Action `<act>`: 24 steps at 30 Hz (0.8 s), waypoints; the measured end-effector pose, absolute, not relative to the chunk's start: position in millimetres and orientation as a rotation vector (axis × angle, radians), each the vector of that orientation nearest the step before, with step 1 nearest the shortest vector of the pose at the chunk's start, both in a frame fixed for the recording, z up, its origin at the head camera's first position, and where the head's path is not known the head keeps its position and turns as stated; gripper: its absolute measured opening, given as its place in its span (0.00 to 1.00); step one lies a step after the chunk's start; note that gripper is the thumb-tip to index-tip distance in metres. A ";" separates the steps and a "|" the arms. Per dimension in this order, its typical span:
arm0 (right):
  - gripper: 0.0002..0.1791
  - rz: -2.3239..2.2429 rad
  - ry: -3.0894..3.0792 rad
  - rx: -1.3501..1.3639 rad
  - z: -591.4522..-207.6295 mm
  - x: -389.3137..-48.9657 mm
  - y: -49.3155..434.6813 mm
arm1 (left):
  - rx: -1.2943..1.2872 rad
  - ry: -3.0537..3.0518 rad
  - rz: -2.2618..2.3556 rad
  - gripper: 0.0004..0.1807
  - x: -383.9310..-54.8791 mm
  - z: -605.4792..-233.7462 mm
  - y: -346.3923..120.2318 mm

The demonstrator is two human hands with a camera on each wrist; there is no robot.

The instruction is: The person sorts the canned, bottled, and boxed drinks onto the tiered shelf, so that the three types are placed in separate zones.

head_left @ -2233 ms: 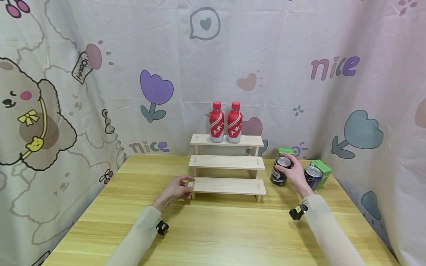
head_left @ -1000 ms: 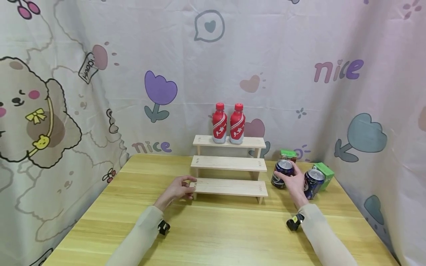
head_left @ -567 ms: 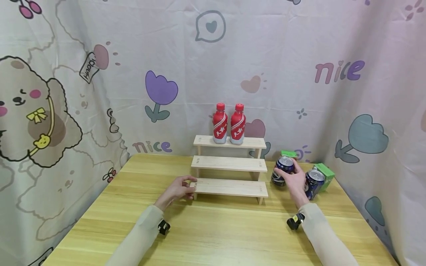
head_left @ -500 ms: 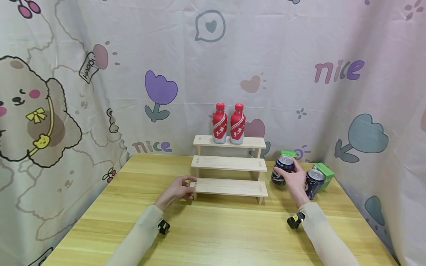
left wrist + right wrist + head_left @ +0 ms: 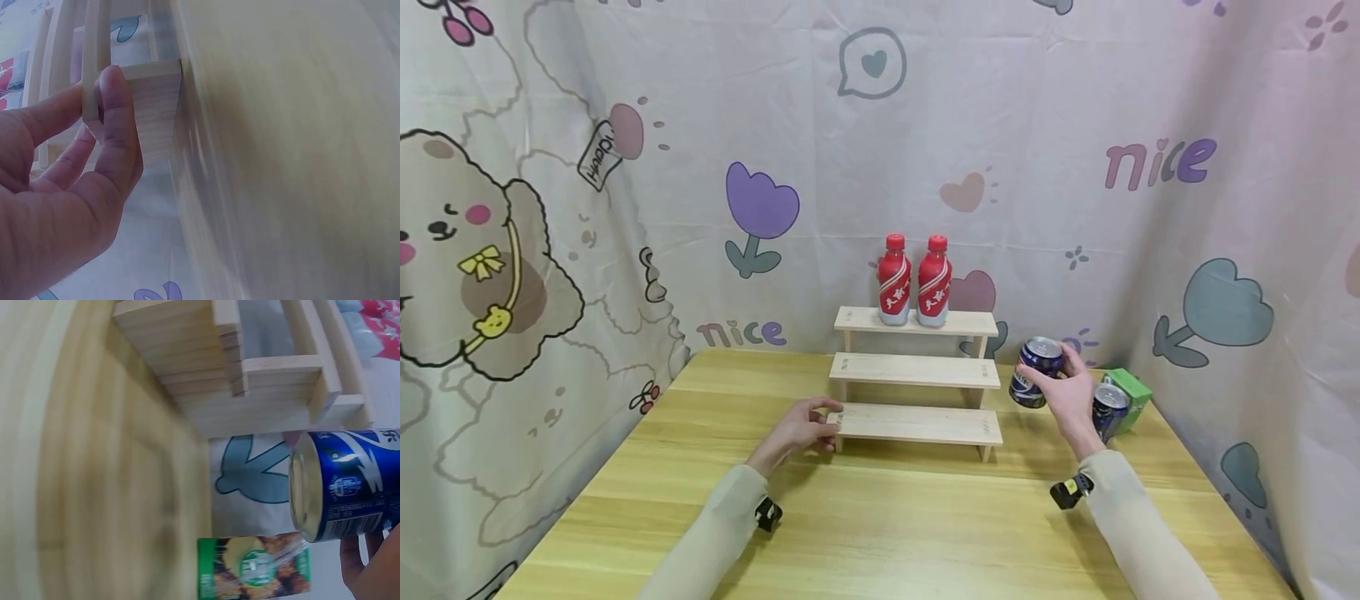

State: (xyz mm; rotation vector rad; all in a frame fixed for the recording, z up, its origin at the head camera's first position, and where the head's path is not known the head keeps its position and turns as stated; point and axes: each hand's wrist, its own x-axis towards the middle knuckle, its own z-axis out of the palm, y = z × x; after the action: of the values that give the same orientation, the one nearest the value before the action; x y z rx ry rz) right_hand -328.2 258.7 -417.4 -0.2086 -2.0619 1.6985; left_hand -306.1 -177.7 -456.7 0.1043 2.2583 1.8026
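Observation:
My right hand (image 5: 1070,396) grips a dark blue drink can (image 5: 1036,375) from its right side, thumb in front. The can is upright and raised off the table; its pale bottom shows in the right wrist view, where the blue can (image 5: 350,481) is seen from below. To its left stands a three-step wooden display rack (image 5: 917,423). At the left end of the lowest step, my left hand (image 5: 797,429) pinches the board. The left wrist view shows that hand's fingers (image 5: 115,125) around the board's end. Two red bottles (image 5: 894,287) stand on the top step.
A second blue can (image 5: 1108,408) stands at the right, in front of a green carton (image 5: 1129,392). Another carton with food pictures (image 5: 256,565) shows in the right wrist view, hidden behind the held can in the head view. Patterned curtain (image 5: 865,167) surrounds the table.
The right hand has lifted its can off the table; the label side facing the head camera also differs from 2.2 s ago. The left hand keeps its hold on the rack.

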 end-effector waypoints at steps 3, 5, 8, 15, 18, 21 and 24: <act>0.48 1.733 -2.047 -0.167 -410.4 -325.7 256.0 | 0.106 2.261 1.802 0.23 -306.2 -458.0 -178.2; 0.46 1.732 -2.053 -0.140 -405.9 -323.8 253.7 | 0.114 2.266 1.795 0.23 -306.5 -458.3 -178.9; 0.41 1.714 -2.062 -0.079 -400.1 -321.9 249.8 | 0.125 2.267 1.791 0.23 -307.2 -459.2 -179.3; 0.35 1.722 -2.055 0.095 -390.5 -320.6 238.3 | 0.138 2.261 1.794 0.23 -307.6 -459.4 -179.9; 0.35 1.733 -2.063 0.141 -387.7 -319.8 233.3 | 0.134 2.262 1.790 0.23 -307.5 -459.4 -180.3; 0.37 1.741 -2.077 0.168 -385.9 -319.0 228.8 | 0.132 2.261 1.786 0.23 -307.0 -459.4 -180.5; 0.38 1.741 -2.105 0.207 -385.4 -319.5 224.8 | 0.144 2.265 1.780 0.23 -306.9 -459.8 -180.6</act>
State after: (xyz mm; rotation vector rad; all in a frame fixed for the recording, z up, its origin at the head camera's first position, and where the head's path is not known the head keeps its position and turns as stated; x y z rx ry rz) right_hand -319.5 224.8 -385.4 0.2067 -2.1048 1.7407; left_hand -306.9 -180.6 -459.8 0.1440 2.2646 1.7798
